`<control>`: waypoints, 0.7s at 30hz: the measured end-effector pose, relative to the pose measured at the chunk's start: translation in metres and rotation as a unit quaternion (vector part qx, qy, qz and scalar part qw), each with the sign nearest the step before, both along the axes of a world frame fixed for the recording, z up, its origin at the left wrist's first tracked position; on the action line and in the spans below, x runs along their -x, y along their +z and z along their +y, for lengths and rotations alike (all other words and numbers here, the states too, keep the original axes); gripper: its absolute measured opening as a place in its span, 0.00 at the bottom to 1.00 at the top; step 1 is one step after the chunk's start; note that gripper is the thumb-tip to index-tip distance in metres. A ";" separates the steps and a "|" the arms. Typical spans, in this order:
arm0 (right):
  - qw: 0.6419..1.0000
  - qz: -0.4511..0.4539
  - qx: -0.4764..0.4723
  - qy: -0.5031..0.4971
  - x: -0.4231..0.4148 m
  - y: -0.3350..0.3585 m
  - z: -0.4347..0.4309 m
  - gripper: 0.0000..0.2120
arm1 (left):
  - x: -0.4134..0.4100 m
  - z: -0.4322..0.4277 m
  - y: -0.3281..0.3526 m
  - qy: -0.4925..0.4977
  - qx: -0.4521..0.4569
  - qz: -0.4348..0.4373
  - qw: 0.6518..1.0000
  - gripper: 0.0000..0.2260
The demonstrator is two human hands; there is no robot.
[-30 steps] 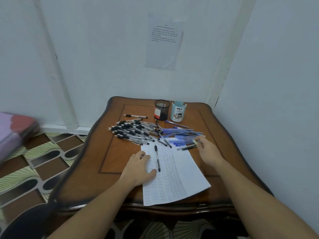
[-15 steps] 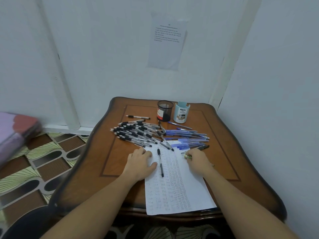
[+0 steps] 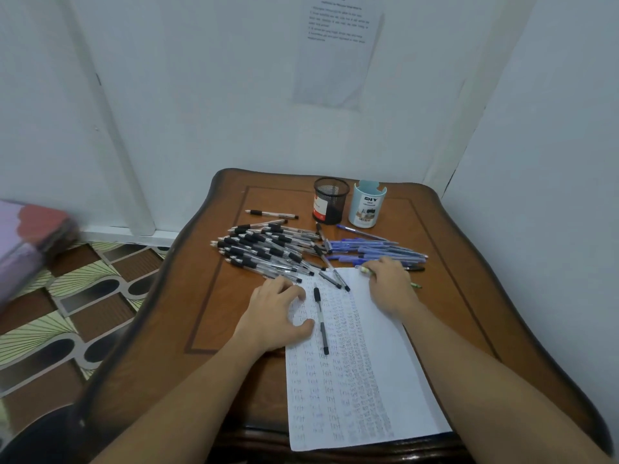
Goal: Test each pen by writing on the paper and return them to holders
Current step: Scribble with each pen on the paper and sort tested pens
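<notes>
Wooden table [image 3: 214, 296], pushed into a white corner, carries everything. Left of the paper [image 3: 402, 380], the left hand [image 3: 274, 313] lies flat with fingers loosely spread. Its thumb and fingertips rest on the sheet's left edge, pinning it and holding nothing. Beyond the paper's far-left corner sprawls a heap of black pens [image 3: 264, 249], a few overlapping that corner. One loose pen [image 3: 321, 321] lies on the sheet beside the thumb. Well beyond the paper's far edge stand the mesh holder [image 3: 330, 200] and the pale blue holder [image 3: 367, 204]. Blue pens [image 3: 375, 251] lie just past the far-right corner. At that corner the right hand [image 3: 390, 286] curls round a green pen [image 3: 365, 270], whose ends poke out on either side.

This looks like the start of one test: a pen taken up, not yet writing. Next it must be turned into a writing grip and brought to a bare patch, which seems scarce among the rows of marks.

Which end is the tip is unclear. The marks are too faint to read, and the holders' insides are barely visible.
</notes>
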State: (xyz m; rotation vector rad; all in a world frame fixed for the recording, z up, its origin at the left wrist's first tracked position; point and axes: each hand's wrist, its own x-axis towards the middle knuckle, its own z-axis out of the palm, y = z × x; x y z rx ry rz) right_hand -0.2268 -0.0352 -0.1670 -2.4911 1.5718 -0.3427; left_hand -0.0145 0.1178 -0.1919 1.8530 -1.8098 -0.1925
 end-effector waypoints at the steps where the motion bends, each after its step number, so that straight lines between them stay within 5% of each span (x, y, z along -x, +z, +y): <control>1: 1.000 0.002 -0.001 0.000 -0.002 0.000 -0.004 0.19 | 0.000 -0.001 -0.001 0.000 0.004 -0.002 1.000 0.27; 8: 1.000 0.005 -0.011 0.022 -0.001 0.002 -0.017 0.18 | -0.001 -0.003 -0.002 0.000 0.007 -0.002 1.000 0.27; 15: 0.975 -0.203 -0.084 -0.005 0.012 0.026 0.001 0.19 | -0.001 0.000 -0.002 0.000 -0.002 0.010 1.000 0.27; 18: 0.901 -0.401 -0.145 -0.085 0.012 0.039 0.010 0.15 | 0.001 0.001 -0.001 0.006 0.001 0.016 1.000 0.28; 21: 0.717 -0.626 -0.269 -0.147 0.011 0.052 0.016 0.17 | 0.002 0.000 0.002 0.012 -0.010 0.022 1.000 0.33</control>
